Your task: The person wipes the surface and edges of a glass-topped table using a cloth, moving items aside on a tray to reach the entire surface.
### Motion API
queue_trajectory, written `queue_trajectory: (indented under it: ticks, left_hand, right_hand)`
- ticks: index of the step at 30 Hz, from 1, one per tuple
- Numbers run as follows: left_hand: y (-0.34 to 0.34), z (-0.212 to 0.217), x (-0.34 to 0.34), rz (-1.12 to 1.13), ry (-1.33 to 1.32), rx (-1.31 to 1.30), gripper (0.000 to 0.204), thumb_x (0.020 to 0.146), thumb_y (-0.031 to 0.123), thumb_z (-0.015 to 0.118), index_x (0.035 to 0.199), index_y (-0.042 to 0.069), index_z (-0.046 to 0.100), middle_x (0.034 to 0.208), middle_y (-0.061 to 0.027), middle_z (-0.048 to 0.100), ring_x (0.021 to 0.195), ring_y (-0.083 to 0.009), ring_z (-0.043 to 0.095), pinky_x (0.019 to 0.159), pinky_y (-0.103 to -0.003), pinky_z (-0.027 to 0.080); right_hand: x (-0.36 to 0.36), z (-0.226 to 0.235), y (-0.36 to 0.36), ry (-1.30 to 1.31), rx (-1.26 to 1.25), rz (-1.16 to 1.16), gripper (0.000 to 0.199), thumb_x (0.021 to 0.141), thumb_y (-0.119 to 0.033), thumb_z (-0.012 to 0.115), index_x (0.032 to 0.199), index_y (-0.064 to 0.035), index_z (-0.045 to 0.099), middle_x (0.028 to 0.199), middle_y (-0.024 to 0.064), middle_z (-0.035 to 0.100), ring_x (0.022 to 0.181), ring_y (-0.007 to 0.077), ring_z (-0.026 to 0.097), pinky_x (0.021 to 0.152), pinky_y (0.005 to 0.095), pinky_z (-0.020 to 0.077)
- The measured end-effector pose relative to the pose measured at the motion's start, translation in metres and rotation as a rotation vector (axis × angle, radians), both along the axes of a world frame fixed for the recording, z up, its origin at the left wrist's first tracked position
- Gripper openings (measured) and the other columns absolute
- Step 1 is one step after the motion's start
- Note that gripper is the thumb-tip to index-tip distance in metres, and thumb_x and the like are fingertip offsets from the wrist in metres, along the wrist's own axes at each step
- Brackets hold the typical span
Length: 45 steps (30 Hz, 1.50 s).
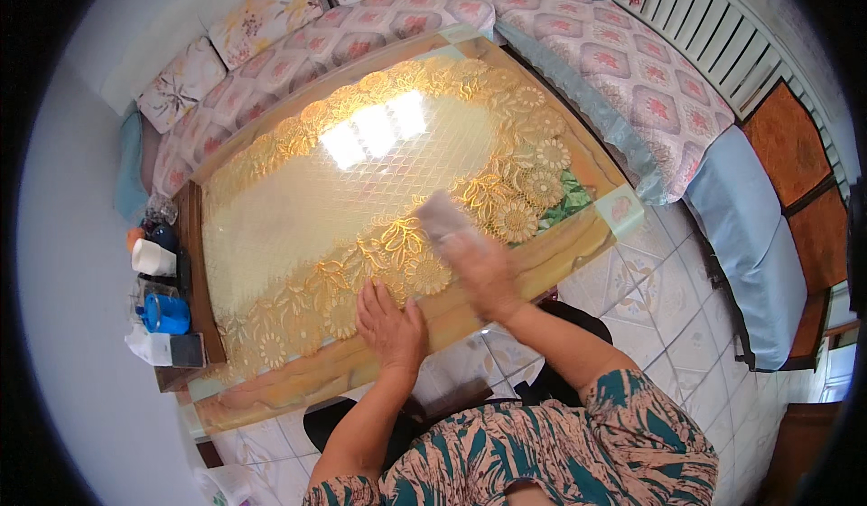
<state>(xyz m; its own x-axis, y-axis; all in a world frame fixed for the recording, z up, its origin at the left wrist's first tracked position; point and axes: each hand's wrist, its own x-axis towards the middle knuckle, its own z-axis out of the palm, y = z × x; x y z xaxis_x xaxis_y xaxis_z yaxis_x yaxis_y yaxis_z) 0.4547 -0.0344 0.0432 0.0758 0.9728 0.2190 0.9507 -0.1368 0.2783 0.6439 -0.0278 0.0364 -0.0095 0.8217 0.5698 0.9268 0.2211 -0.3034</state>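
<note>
A greyish-pink cloth [443, 218] lies on the low table's gold floral lace cover [361, 251], which has a glossy clear surface. My right hand [483, 269] presses on the cloth, its fingers blurred by motion and partly hidden by the cloth. Nearer the table's front edge, my left hand [390, 325] rests palm down with fingers stretched out, holding nothing. Marbled tan table border [334, 375] shows around the lace.
On the left, a wooden shelf [200, 276] carries a blue mug [166, 313], a white cup [153, 257] and a tissue box [163, 347]. Sofas with pink patterned covers [632, 63] run along the far and right sides. Pale floor tiles [646, 303] show at right.
</note>
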Motion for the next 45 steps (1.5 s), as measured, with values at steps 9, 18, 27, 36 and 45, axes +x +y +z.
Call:
queue_trajectory:
  ticks: [9,18,27,36,45]
  left_hand:
    - [-0.002,0.009,-0.001,-0.046,0.001,-0.029,0.059,0.084,0.026,0.055,0.133,-0.001,0.035,0.140,-0.0202,0.033,0.130,-0.0392,0.027,0.106,-0.051,0.020]
    - [-0.001,0.014,-0.002,-0.079,0.045,-0.074,0.061,0.084,0.026,0.054,0.134,-0.003,0.034,0.141,-0.0238,0.031,0.129,-0.0417,0.028,0.106,-0.052,0.019]
    - [-0.004,0.015,0.002,-0.095,0.055,-0.082,0.061,0.086,0.026,0.053,0.135,-0.002,0.032,0.142,-0.0228,0.030,0.130,-0.0412,0.027,0.106,-0.052,0.018]
    - [-0.002,0.004,0.004,-0.062,0.062,-0.003,0.062,0.085,0.029,0.054,0.135,0.000,0.034,0.143,-0.0190,0.032,0.131,-0.0388,0.028,0.105,-0.052,0.021]
    - [0.003,0.001,0.004,-0.001,0.025,-0.031,0.061,0.085,0.032,0.055,0.136,0.003,0.035,0.143,-0.0160,0.032,0.133,-0.0352,0.027,0.107,-0.050,0.020]
  right_hand:
    - [-0.068,-0.004,0.121,0.022,-0.105,0.376,0.035,0.089,-0.019,0.045,0.122,-0.0141,0.056,0.134,0.0072,0.049,0.126,0.0372,0.038,0.097,0.0479,0.0339]
    - [-0.023,-0.004,0.255,-0.109,-0.236,0.109,0.034,0.092,-0.014,0.040,0.122,-0.0108,0.054,0.133,0.0064,0.047,0.120,0.0351,0.042,0.097,0.0481,0.0367]
    - [0.196,-0.042,0.264,0.109,-0.149,-0.439,0.040,0.089,-0.010,0.040,0.129,-0.0138,0.047,0.128,0.0093,0.050,0.114,0.0338,0.046,0.097,0.0471,0.0363]
    - [0.134,-0.015,0.142,-0.099,-0.176,-0.655,0.041,0.086,-0.016,0.046,0.127,-0.0161,0.051,0.134,0.0060,0.049,0.105,0.0350,0.049,0.087,0.0510,0.0383]
    - [0.158,0.011,0.070,-0.094,-0.222,-0.379,0.027,0.085,-0.012,0.046,0.108,-0.0152,0.060,0.113,0.0085,0.061,0.092,0.0314,0.058,0.076,0.0434,0.0465]
